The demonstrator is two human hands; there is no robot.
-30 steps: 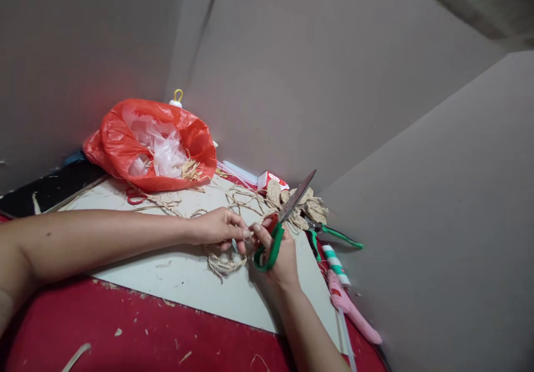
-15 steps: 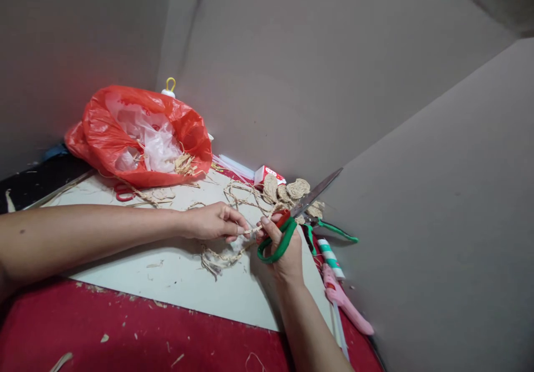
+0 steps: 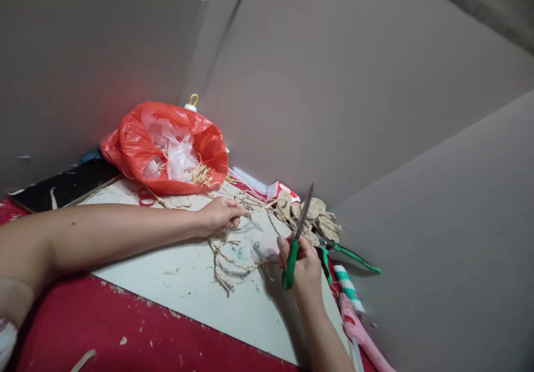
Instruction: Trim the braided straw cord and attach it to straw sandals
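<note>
My left hand [image 3: 223, 214] is closed in a pinch on a strand of braided straw cord [image 3: 262, 207] above the white board [image 3: 167, 269]. To its right, my right hand [image 3: 302, 266] is wrapped round the green handle of a pair of scissors [image 3: 303, 219], whose blades point up and away. More braided cord with frayed ends [image 3: 227, 269] lies on the board between and below the hands. Coiled straw pieces [image 3: 315, 208] rest just beyond my right hand.
A red plastic bag [image 3: 137, 160] holding clear plastic and straw scraps stands at the back left. Green-handled pliers [image 3: 354, 258], a striped roll [image 3: 349, 288] and a pink glue gun [image 3: 362, 336] lie at the right, by the grey wall. Straw bits litter the red cloth [image 3: 137, 327].
My hands have moved apart, the right one away from the cord at my left fingers. The scissors have turned more upright. The view has shifted, so the bag and board sit further right.
</note>
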